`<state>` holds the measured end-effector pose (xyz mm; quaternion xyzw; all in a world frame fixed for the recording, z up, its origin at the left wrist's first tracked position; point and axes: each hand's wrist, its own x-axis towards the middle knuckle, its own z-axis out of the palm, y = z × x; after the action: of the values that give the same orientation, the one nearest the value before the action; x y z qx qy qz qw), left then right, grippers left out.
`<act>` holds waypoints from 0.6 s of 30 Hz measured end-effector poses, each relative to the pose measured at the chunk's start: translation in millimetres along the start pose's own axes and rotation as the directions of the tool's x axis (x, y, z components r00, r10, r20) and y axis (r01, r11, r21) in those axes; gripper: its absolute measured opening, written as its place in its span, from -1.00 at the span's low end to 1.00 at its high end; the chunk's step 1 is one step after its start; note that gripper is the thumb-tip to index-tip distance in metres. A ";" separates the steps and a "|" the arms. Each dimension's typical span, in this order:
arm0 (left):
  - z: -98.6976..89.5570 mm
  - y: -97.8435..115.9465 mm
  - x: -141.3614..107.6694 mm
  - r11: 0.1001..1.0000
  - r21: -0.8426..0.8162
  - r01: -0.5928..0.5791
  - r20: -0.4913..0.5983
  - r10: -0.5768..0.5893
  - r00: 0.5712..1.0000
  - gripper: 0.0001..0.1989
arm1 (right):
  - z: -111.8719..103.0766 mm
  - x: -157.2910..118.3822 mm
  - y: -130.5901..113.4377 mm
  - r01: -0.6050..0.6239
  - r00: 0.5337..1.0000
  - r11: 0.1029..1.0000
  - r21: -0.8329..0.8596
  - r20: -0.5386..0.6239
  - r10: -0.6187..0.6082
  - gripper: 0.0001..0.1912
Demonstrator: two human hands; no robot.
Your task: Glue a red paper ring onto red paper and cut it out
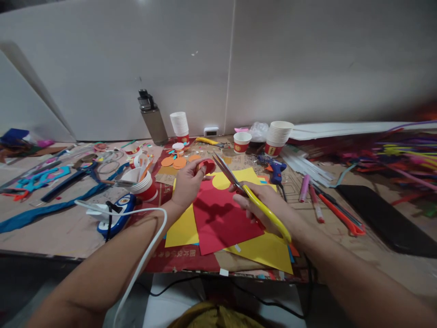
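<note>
Pinched in my left hand (188, 182) is a small red paper piece (208, 166), held above the sheets. My right hand (257, 205) is closed on yellow-handled scissors (261, 205), whose blades point up and left, close to the red piece. Beneath both hands lies a red paper sheet (221, 223), on top of yellow sheets (266, 253). A yellow round shape (221, 181) rests at the red sheet's upper edge. Several orange paper discs (179, 162) lie just behind my left hand.
Left are a cup with tools (145, 189), a blue power socket (119, 218) with a white cable crossing my left forearm, and pliers (71, 180). Behind stand a bottle (154, 123) and stacked cups (278, 136). Right are a glue gun (277, 171), markers (304, 187) and a black phone (385, 218).
</note>
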<state>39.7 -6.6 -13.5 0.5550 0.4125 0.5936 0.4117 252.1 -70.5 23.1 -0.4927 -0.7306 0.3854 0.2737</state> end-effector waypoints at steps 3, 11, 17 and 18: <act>2.6 4.2 0.5 0.994 -0.101 0.040 -0.015 -0.042 0.999 -0.72 | 1.1 -1.0 -0.9 -0.056 0.998 0.998 0.033 0.031 0.055 -0.67; 0.7 -4.5 1.7 0.993 -0.114 -0.001 0.008 0.002 1.000 -0.66 | 2.7 -2.2 -1.5 -0.147 0.982 0.985 0.092 0.132 0.134 -0.66; 0.6 -5.2 2.9 0.993 -0.119 -0.013 -0.007 0.012 1.000 -0.68 | 1.6 -2.6 -3.3 -0.115 0.982 0.990 0.083 0.159 0.101 -0.64; 0.6 -4.8 3.0 0.992 -0.121 -0.018 -0.009 0.017 1.000 -0.68 | 1.5 -2.7 -4.0 -0.119 0.980 0.990 0.079 0.167 0.105 -0.63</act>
<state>40.3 -2.2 -17.0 0.5300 0.3726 0.6233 0.4378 249.8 -74.3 25.5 -0.4875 -0.7036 0.4711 0.2128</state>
